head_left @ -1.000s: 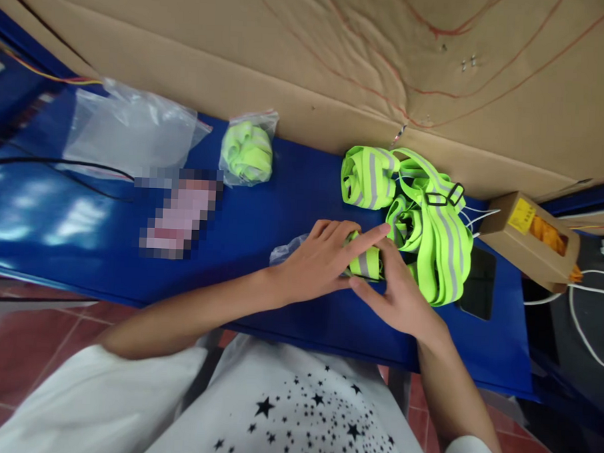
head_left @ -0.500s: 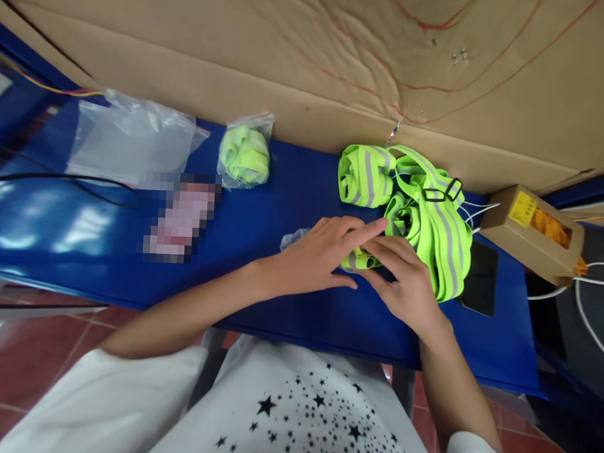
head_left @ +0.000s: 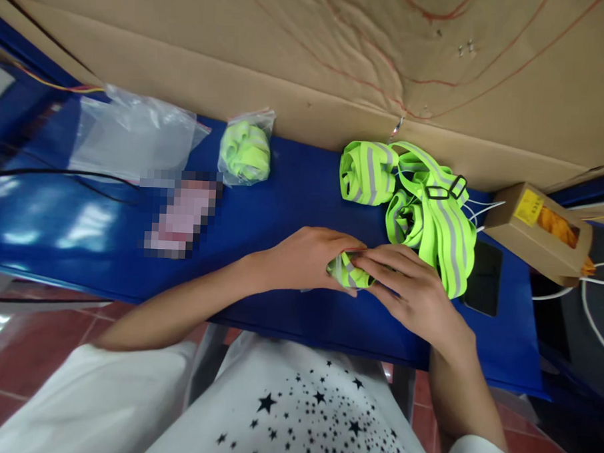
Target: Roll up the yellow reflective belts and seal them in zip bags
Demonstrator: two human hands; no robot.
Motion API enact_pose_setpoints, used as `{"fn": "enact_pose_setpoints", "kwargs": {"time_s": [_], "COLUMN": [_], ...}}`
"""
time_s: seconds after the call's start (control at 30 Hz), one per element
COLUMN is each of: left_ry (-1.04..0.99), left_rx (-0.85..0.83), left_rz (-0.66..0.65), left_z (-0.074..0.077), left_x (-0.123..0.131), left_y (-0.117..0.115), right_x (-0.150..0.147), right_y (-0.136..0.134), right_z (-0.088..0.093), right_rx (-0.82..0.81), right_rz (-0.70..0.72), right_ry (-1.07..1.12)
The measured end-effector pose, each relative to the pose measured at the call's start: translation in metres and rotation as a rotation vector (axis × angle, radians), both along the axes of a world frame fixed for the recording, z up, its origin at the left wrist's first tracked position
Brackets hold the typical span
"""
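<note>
A small folded bundle of neon-yellow reflective strap [head_left: 347,272] lies between both my hands on the blue table [head_left: 283,205]. My left hand [head_left: 308,259] is curled over its left side, fingers closed on it. The fingers of my right hand [head_left: 412,291] press on it from the right. Just behind my right hand lies a loose pile of the same reflective straps [head_left: 423,208] with a black buckle.
A small clear bag holding a rolled strap [head_left: 246,150] stands at the back, empty clear bags [head_left: 130,132] farther left. A cardboard wall [head_left: 339,61] backs the table. A dark phone [head_left: 482,278] and a small cardboard box [head_left: 539,230] lie right, white cables beyond.
Both hands have drawn the folded strap bundle nearer to me and closed more tightly over it; the clear plastic seen beside my left hand is now hidden.
</note>
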State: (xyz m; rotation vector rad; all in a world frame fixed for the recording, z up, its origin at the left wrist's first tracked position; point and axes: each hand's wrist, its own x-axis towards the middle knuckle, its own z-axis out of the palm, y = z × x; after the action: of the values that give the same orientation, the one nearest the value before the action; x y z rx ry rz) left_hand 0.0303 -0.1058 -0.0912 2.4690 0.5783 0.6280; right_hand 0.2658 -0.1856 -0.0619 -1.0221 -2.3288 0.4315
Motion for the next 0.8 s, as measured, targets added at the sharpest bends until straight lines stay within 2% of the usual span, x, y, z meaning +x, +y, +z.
{"fn": "enact_pose_setpoints", "kwargs": {"time_s": [0.17,0.27,0.33,0.37,0.47,0.57,0.63,0.67,0.73,0.8], "left_ry": [0.055,0.077,0.061,0.051,0.052,0.083,0.048,0.01,-0.094,-0.178], "left_rx": [0.081,0.125,0.115,0.09,-0.021,-0.093,-0.247,-0.376,-0.704,-1.033], "left_rz": [0.026,0.096,0.146,0.154,0.179,0.237,0.216,0.187,0.111,0.008], "left_z": [0.014,0.022,0.027,0.03,0.04,0.053,0.062,0.065,0.068,0.063], "left_x": [0.01,0.015,0.015,0.015,0.016,0.02,0.02,0.018,0.01,0.001], "left_y": [-0.012,-0.013,-0.013,-0.013,-0.018,-0.023,-0.023,-0.021,-0.013,-0.004], "right_x": [-0.01,-0.023,-0.028,-0.028,-0.023,-0.015,-0.01,-0.009,-0.006,-0.006], "right_y": [0.002,0.0,0.0,0.0,0.004,0.01,0.011,0.011,0.007,0.004], "right_z": [0.013,0.01,0.008,0.009,0.017,0.026,0.028,0.028,0.023,0.016], "right_rx": [0.063,0.146,0.093,0.005,-0.289,-0.375,-0.393,-0.395,-0.387,-0.41], "right_rz": [-0.072,-0.223,-0.274,-0.239,0.023,0.173,0.175,0.163,0.111,0.048], "right_ry": [-0.126,0.003,0.112,0.141,0.17,0.152,0.134,0.144,0.223,0.363]}}
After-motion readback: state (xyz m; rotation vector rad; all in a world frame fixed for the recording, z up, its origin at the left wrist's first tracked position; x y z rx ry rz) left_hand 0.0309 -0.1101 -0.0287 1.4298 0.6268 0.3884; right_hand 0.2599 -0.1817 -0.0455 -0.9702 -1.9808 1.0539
